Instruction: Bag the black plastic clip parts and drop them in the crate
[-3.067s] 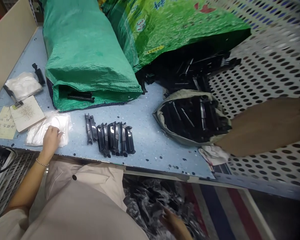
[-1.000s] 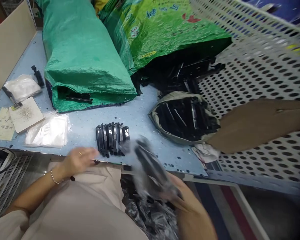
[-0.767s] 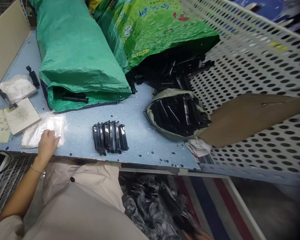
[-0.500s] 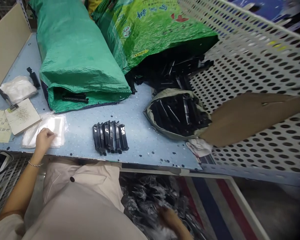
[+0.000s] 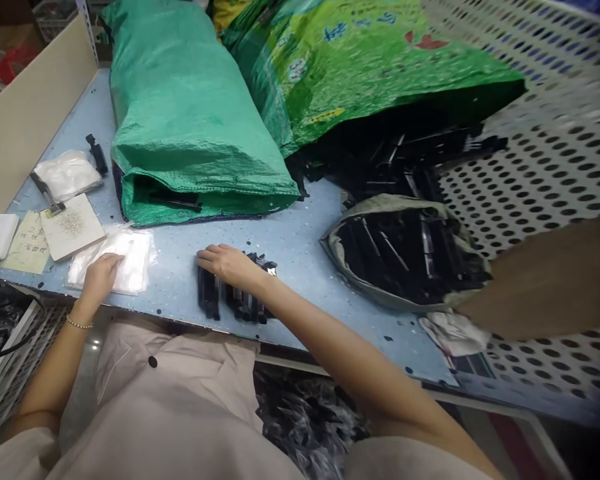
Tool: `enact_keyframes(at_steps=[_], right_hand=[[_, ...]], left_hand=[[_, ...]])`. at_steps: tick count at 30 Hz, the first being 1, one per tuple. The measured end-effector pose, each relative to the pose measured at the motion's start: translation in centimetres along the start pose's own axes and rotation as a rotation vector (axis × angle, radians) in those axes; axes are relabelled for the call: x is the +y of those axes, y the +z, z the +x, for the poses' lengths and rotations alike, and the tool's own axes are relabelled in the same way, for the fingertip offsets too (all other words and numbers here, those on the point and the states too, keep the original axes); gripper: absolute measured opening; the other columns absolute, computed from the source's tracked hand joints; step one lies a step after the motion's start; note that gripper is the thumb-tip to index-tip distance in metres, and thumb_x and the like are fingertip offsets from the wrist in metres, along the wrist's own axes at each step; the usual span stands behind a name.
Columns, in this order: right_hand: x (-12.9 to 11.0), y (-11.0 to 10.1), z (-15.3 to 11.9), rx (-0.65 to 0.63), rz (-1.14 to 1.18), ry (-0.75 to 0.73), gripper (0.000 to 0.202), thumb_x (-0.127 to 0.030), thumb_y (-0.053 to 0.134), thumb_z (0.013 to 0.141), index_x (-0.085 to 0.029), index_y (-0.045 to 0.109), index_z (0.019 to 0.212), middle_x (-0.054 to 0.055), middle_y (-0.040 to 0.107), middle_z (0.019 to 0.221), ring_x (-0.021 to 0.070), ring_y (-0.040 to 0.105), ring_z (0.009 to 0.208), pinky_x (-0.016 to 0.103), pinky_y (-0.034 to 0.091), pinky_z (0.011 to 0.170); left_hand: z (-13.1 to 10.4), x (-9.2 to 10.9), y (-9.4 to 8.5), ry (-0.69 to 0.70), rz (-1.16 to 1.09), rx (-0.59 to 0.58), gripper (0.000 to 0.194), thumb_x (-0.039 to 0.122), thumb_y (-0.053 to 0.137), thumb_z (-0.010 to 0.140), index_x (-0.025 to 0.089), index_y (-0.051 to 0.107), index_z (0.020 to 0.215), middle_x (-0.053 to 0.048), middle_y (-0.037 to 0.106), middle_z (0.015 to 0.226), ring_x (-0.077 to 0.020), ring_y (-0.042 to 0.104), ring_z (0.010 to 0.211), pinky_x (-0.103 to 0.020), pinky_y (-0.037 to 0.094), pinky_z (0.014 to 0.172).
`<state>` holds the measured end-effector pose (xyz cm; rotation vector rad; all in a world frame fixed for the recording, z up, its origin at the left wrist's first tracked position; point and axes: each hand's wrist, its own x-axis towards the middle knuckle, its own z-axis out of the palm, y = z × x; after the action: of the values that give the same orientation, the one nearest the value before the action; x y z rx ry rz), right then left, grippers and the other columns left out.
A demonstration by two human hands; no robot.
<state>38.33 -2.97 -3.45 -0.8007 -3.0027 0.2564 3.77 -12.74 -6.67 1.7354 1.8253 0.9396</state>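
Observation:
My left hand rests on a stack of clear plastic bags near the table's front edge, its thumb and fingers pinched at the top bag. At the middle, my right hand reaches over a row of black plastic parts, its fingers curled on the leftmost parts and partly hiding them. The parts lie side by side on the blue table.
Behind stand a teal sack and a green printed sack with black parts. An open cloth bag of black parts sits right, by a perforated panel. Wrapped parts lie below the table edge.
My right hand has come up from the wrapped parts below the table onto the row of black parts. My left hand stays at the bags. The view has shifted left.

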Motion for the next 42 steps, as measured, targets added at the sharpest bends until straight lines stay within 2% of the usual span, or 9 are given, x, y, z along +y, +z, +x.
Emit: enact_keyframes(at_steps=[6,12,18,21,25,30,32,38,42], right_hand=[[-4.2,1.5,2.0,0.062,1.082,0.269,0.030,-0.038,0.055,0.093,-0.017,0.067,0.109,0.007,0.070,0.091,0.0187,0.064,0.079,0.030,0.050,0.071],[-10.1,5.1,8.8,0.176,2.005,0.472,0.034,-0.044,0.079,0.071,-0.015,0.070,0.085,0.001,0.068,0.070,0.0105,0.057,0.063,0.024,0.045,0.064],[-9.6,6.6,13.3,0.208,2.150,0.513,0.036,-0.040,0.088,0.059,-0.014,0.068,0.074,0.001,0.066,0.064,0.0095,0.055,0.059,0.023,0.045,0.061],[-8.5,6.5,12.2,0.289,2.117,0.538,0.033,-0.038,0.087,0.063,-0.014,0.067,0.075,-0.001,0.065,0.064,0.0079,0.053,0.059,0.022,0.044,0.060],[-8.4,5.3,8.7,0.369,2.029,0.557,0.034,-0.041,0.084,0.069,-0.015,0.069,0.084,-0.001,0.068,0.067,0.0087,0.056,0.057,0.021,0.045,0.056],[-10.8,5.3,4.3,-0.229,2.240,0.479,0.034,-0.039,0.084,0.071,-0.014,0.063,0.081,0.009,0.074,0.073,0.0136,0.066,0.055,0.022,0.052,0.051],[-11.7,6.2,3.6,-0.328,2.324,0.542,0.033,-0.035,0.085,0.070,-0.013,0.062,0.081,0.010,0.074,0.073,0.0121,0.066,0.054,0.018,0.052,0.050],[-11.5,7.3,3.3,0.031,2.527,0.594,0.030,-0.029,0.084,0.074,-0.014,0.062,0.087,0.006,0.072,0.075,0.0102,0.068,0.061,0.013,0.053,0.051],[-11.1,6.5,1.2,0.292,2.441,0.639,0.033,-0.034,0.085,0.073,-0.016,0.061,0.087,0.005,0.072,0.076,0.0113,0.067,0.060,0.018,0.055,0.054]], left_hand=[[-0.1,-0.1,0.9,-0.366,-0.476,0.069,0.037,0.035,0.076,0.067,0.015,0.065,0.097,-0.002,0.066,0.077,-0.0154,0.062,0.071,-0.028,0.050,0.067],[0.1,0.9,2.2,-0.295,-0.422,0.121,0.034,0.029,0.077,0.067,0.019,0.051,0.086,0.003,0.059,0.076,-0.0116,0.059,0.070,-0.026,0.047,0.070],[-0.4,0.2,0.0,-0.187,-0.396,0.088,0.026,0.029,0.073,0.071,0.019,0.051,0.080,0.002,0.058,0.079,-0.0133,0.059,0.075,-0.027,0.050,0.075],[-1.3,0.0,-1.7,-0.079,-0.256,0.113,0.009,0.027,0.063,0.082,0.019,0.062,0.084,-0.004,0.065,0.090,-0.0175,0.063,0.088,-0.033,0.052,0.086],[-1.8,0.3,-2.0,0.021,0.025,0.083,0.028,0.020,0.048,0.090,0.020,0.073,0.103,-0.008,0.067,0.114,-0.0210,0.064,0.108,-0.038,0.049,0.101],[-1.2,1.3,-1.3,0.042,0.048,0.153,0.042,0.017,0.047,0.091,0.021,0.063,0.129,-0.010,0.062,0.129,-0.0224,0.060,0.121,-0.039,0.049,0.105],[-1.7,2.0,-0.9,0.136,0.077,0.205,0.045,0.015,0.044,0.093,0.020,0.059,0.135,-0.012,0.060,0.132,-0.0226,0.058,0.124,-0.040,0.048,0.108],[-6.1,4.9,2.8,0.606,0.104,0.079,0.057,0.007,0.044,0.095,0.026,0.044,0.148,-0.012,0.061,0.133,-0.0218,0.059,0.125,-0.038,0.053,0.105],[-5.5,5.1,4.9,0.453,0.153,0.201,0.055,0.005,0.037,0.096,0.025,0.047,0.146,-0.015,0.053,0.142,-0.0251,0.053,0.133,-0.045,0.050,0.108]])
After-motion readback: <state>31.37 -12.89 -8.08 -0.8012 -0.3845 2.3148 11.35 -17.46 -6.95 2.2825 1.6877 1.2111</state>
